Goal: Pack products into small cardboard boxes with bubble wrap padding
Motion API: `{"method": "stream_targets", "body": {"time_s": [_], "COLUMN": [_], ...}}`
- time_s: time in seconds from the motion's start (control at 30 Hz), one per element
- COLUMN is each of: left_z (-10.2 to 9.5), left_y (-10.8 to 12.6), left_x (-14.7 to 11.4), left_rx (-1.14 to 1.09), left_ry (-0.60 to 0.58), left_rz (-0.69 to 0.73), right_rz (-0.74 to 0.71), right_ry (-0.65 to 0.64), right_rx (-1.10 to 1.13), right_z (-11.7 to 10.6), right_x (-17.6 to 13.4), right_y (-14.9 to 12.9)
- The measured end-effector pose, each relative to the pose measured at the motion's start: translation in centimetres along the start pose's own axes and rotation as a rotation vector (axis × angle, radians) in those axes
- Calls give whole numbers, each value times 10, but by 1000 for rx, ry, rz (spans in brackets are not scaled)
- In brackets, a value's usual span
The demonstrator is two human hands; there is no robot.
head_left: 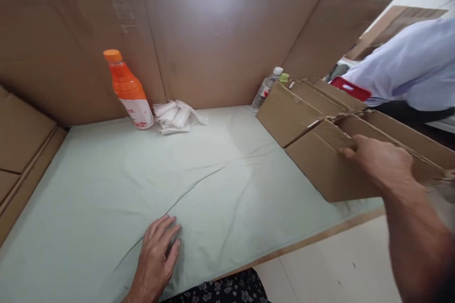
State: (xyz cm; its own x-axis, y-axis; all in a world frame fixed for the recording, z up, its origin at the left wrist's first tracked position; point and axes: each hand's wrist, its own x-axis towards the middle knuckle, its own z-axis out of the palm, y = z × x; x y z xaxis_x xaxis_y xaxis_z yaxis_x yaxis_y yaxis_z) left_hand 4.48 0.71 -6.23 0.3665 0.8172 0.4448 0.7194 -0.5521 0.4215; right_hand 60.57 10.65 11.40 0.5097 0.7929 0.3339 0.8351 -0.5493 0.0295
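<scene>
My left hand [158, 251] lies on the pale green cloth [213, 189] near the front edge, its fingers stretched out and holding nothing. At the right, my right hand [384, 158] is at the top edge of an open cardboard box [327, 165] with compartments. The thumb and a bent finger are closed at the box wall; the other fingers are partly hidden by the hand and the box. Whatever lies inside the compartments cannot be made out.
An orange bottle [131, 92] with an orange cap stands at the back beside crumpled white plastic [176, 116]. A clear water bottle [265, 92] and a green cap [284, 77] are behind the box. Cardboard walls [227, 47] line the back and left. Another person's sleeve [408, 64] is at right, near a red object [350, 89].
</scene>
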Motion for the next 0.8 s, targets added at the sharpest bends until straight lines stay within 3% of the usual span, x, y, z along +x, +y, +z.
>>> {"method": "stream_targets", "body": {"time_s": [0.07, 0.1, 0.17, 0.23, 0.3, 0.37, 0.43, 0.5, 0.57, 0.63, 0.7, 0.8], "left_z": [-1, -1, -3, -7, -13, -21, -29, -34, -36, -33, -28, -18], "left_y": [3, 3, 3, 1, -1, -4, -6, -8, -9, -10, -9, -8], "left_x": [3, 5, 10, 16, 23, 30, 33, 33, 31, 29, 29, 35], "left_rx": [-25, -46, -104, -169, -218, -246, -276, -327, -387, -429, -444, -422], "left_ry": [-7, -15, -22, -23, -18, -16, -9, -3, -8, -21, -32, -3], "left_rz": [-30, -43, -65, -99, -163, -247, -325, -401, -476, -529, -540, -517], "right_rz": [0, -70, -329, -643, -869, -1014, -1157, -1106, -811, -427, -173, -119], "right_ry": [-176, -174, -32, 125, 185, 21, -179, -242, -167, -108, -202, -486], "right_rx": [-26, -27, 4, 73, 178, 325, 546, 757, 878, 920, 988, 1174], "right_z": [2, 0, -12, -32, -56, -82, -103, -112, -101, -73, -34, 21], "right_x": [-2, -10, -39, -78, -115, -142, -156, -159, -155, -155, -165, -192], "right_y": [16, 16, 1, -36, -88, -139, -172, -178, -166, -149, -138, -147]}}
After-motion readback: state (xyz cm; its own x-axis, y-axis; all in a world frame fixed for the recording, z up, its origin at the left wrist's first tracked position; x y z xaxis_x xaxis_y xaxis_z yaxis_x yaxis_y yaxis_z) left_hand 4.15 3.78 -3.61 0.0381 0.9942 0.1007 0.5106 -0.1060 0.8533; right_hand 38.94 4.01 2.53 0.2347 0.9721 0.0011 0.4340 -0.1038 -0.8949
